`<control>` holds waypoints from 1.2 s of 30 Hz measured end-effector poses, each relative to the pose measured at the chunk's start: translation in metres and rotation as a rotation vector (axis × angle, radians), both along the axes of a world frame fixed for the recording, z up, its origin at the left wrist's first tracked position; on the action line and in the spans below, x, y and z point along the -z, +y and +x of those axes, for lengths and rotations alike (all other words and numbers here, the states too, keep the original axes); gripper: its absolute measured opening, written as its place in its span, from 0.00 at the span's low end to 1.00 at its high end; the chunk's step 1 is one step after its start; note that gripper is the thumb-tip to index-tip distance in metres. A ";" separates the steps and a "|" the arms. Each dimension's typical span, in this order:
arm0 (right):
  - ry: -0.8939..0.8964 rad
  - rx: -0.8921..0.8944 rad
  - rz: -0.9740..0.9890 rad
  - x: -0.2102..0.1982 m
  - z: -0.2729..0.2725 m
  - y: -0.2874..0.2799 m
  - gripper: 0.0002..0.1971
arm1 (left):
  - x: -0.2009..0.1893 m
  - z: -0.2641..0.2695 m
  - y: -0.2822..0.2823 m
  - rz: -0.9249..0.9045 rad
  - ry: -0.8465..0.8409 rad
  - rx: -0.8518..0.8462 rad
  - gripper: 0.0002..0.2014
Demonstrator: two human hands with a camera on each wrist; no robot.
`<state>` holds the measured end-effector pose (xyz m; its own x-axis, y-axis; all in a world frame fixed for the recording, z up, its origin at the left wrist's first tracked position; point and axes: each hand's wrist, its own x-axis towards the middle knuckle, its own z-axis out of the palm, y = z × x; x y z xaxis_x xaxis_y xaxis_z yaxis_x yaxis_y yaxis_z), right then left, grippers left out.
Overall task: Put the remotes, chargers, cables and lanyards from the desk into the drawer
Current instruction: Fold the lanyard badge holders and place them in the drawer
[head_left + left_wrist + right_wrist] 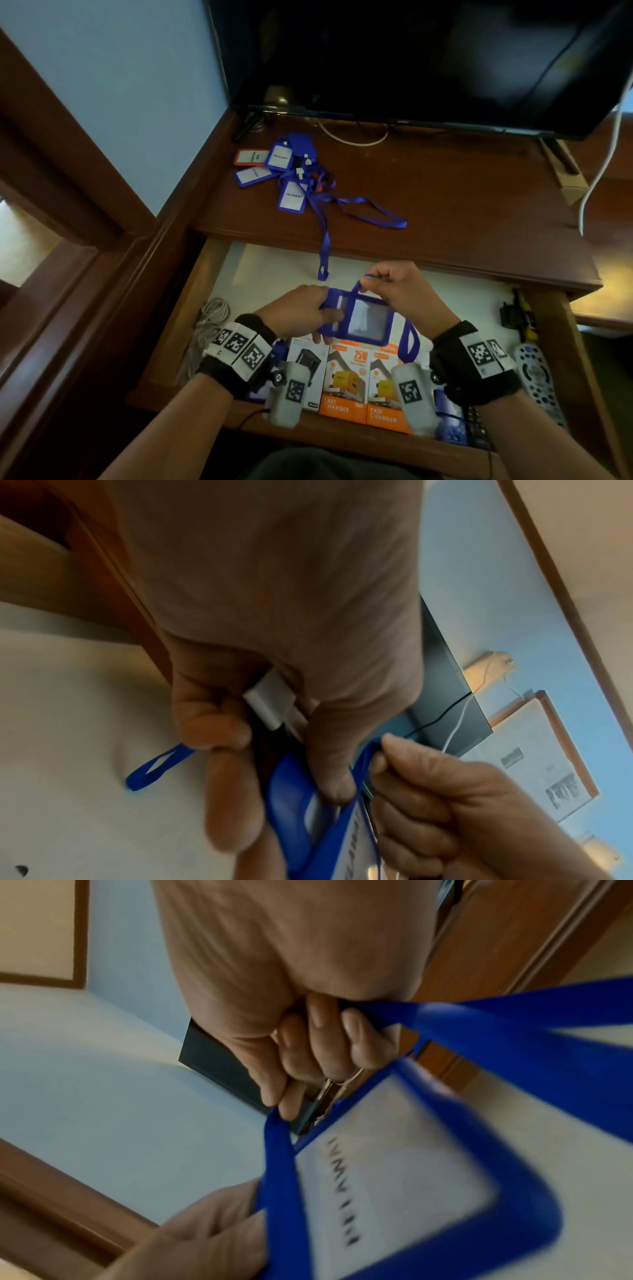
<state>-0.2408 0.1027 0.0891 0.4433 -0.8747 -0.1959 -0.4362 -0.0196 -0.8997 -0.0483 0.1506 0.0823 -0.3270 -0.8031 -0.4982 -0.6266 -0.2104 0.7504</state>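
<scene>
two hands hold one blue badge [363, 320] above the open drawer [219, 274]. the left hand [301, 317] grips the badge's left edge, fingers [232, 802] curled under it and thumb on top; the right hand [400, 291] has its fingers [301, 1053] clenched on the blue strap [358, 286] at the badge's top. the badge is a blue frame round a clear window with a white card; dark print shows on it in the right wrist view, too blurred to read. its strap loops down at the right of the badge, and a metal clip joins strap to frame.

more badges [274, 168] lie in a heap at the back left of the dark wooden counter [445, 205], blue ones and one orange, two reading "pelawat"; one strap hangs over the counter's front edge into the drawer. a dark tv [411, 51] stands at the back, with white cable [599, 164] at the right. the wall is pale blue.

the drawer has a white floor. in it lie a coiled grey cable [212, 315] at the left, orange charger boxes [366, 387] at the front, and a grey remote [537, 377] at the right.
</scene>
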 end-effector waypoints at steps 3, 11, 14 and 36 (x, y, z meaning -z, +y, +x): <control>0.021 0.017 0.024 0.011 -0.010 -0.001 0.09 | -0.006 0.008 -0.003 0.066 0.086 0.044 0.09; -0.451 0.183 0.279 0.026 -0.009 0.008 0.21 | -0.016 0.010 -0.002 0.061 0.504 -0.073 0.22; -0.518 0.292 0.398 0.037 0.002 0.010 0.17 | -0.012 0.005 -0.004 0.003 0.628 -0.256 0.18; -0.013 -0.143 0.188 0.019 0.034 0.023 0.14 | 0.039 0.007 -0.006 -0.267 -0.038 -0.626 0.05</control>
